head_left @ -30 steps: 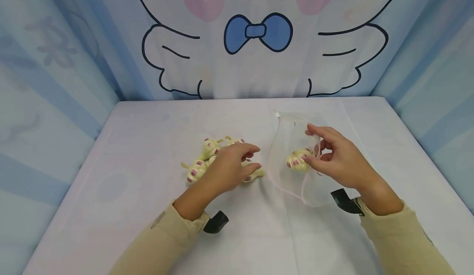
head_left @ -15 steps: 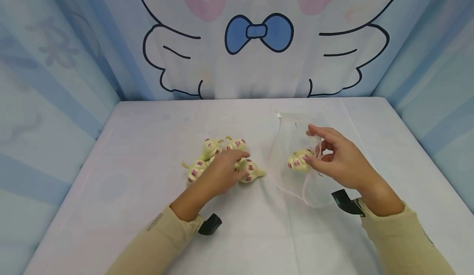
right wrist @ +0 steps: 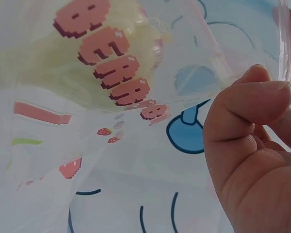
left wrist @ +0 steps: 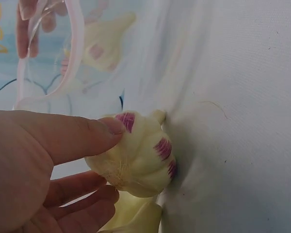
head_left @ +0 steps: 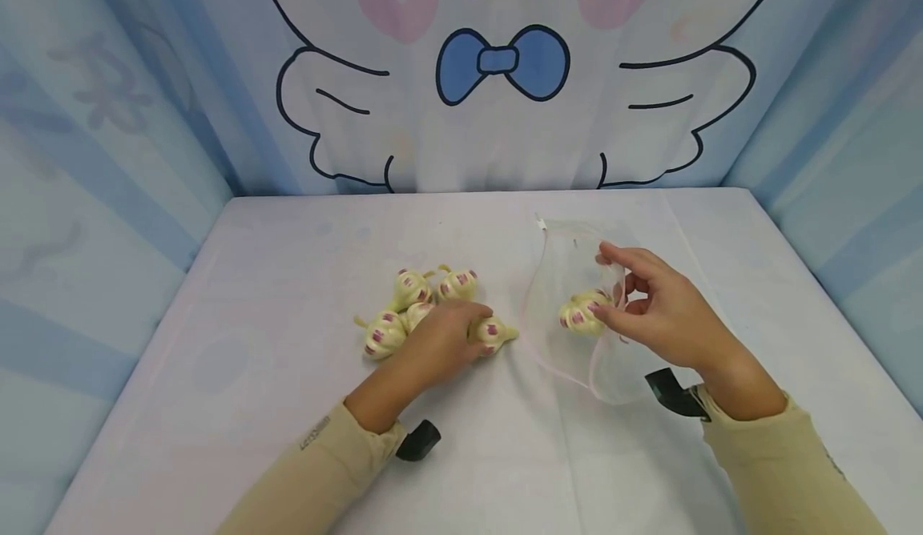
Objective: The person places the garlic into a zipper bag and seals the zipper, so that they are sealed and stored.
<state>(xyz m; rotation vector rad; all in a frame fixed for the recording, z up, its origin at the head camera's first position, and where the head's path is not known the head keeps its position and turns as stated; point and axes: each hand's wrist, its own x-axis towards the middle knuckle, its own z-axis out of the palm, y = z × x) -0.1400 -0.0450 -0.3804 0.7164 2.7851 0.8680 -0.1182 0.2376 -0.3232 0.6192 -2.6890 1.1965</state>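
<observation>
At the right end of a small group of garlic bulbs (head_left: 384, 335), my left hand (head_left: 441, 341) grips one garlic bulb (head_left: 493, 333). The left wrist view shows the thumb pressed on this cream bulb (left wrist: 143, 160) with its purple marks, fingers at its other side. My right hand (head_left: 667, 311) pinches the pink-edged rim of a clear plastic bag (head_left: 551, 355), holding its mouth apart. Inside the bag lies another garlic bulb (head_left: 578, 313). Red lettering and small strawberry prints show on the bag (right wrist: 43, 160) in the right wrist view. My left hand hides part of the group.
A white cloth covers the table (head_left: 288, 247). Behind it hangs a curtain (head_left: 505, 134) with a cartoon print, and blue curtains (head_left: 79, 223) stand at both sides. The bag lies right of the garlic group.
My left hand drew back left from near the bag, then lowered onto the rightmost garlic bulb and took hold of it. My right hand and the bag stay almost still.
</observation>
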